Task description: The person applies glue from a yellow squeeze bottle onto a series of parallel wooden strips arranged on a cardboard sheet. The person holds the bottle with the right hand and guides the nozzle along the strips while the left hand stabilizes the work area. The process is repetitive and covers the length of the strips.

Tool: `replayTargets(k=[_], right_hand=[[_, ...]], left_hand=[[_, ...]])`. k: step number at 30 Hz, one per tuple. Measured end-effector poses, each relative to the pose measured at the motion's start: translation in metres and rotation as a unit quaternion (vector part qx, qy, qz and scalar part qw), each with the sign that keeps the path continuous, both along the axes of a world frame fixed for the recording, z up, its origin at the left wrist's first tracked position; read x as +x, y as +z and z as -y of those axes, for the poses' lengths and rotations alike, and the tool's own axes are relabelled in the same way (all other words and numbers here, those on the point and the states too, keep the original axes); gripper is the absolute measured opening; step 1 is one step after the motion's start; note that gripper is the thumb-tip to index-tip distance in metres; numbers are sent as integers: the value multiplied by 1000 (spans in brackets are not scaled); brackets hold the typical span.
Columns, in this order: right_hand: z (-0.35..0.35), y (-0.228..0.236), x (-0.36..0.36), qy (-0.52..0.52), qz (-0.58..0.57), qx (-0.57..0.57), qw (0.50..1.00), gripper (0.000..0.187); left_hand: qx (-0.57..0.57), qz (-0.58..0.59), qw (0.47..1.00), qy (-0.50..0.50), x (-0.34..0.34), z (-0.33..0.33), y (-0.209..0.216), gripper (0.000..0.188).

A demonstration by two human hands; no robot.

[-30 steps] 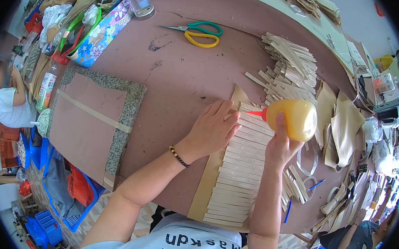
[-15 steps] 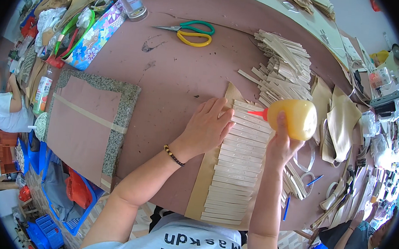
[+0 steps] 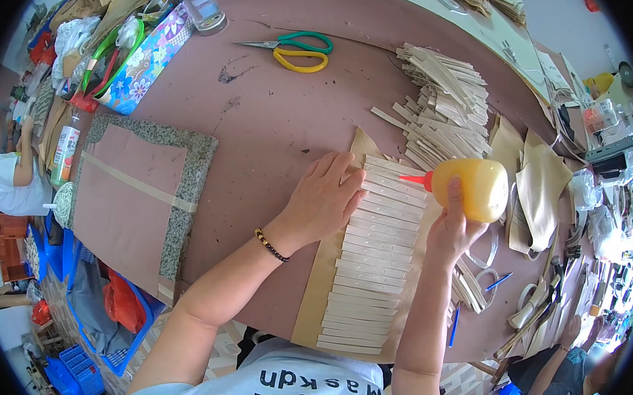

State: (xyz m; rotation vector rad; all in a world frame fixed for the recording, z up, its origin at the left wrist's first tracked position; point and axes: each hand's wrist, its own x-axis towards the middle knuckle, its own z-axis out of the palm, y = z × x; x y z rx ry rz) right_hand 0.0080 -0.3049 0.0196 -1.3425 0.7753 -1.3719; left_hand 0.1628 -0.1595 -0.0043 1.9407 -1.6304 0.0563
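Note:
My right hand (image 3: 452, 233) is closed around a squeeze bottle (image 3: 478, 188) of pale yellow liquid. Its red nozzle points left, over the upper rows of a column of pale flat strips (image 3: 371, 260). These strips lie side by side on a long brown paper sheet (image 3: 314, 300), and small shiny drops show on several of them. My left hand (image 3: 325, 198) rests flat with fingers stretched along the strips' upper left edge. It holds nothing. Beyond the bottle, a loose pile of similar strips (image 3: 445, 96) lies on the table.
Scissors (image 3: 290, 49) with green and yellow handles lie at the back. A speckled stone slab (image 3: 194, 182) sits on the left, near a flowered box (image 3: 138, 68). Brown sheets (image 3: 538, 183) and blue pens (image 3: 455, 326) lie right. Other people sit at both sides.
The bottle in my right hand has shifted slightly to the right, its nozzle still over the upper strips. My left hand stays at the strips' edge; the whole view has moved a little.

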Motion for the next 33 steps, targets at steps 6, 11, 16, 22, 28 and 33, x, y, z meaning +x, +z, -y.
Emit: replayTargets(k=[6,11,16,22,28,33], right_hand=[[7,4,-10,-10,55,33,998,27],[11,11,-19,-10,79,49,996,27],[14,1,-23,-14,99,64,993,29],[13,1,-21,-29,118,71,990,30],[-1,-7,3,13,107,73,992,30],[-15,-4,21,25,85,82,993,33]], left_hand=[[-8,7,1000,1,1,0,-2,30],[-2,2,1000,1,1,0,1,30],[-8,5,1000,0,1,0,1,30],[1,-9,1000,-2,0,0,3,29],[-14,2,1000,-1,0,1,-1,29],[-12,9,1000,3,1,0,-1,29]])
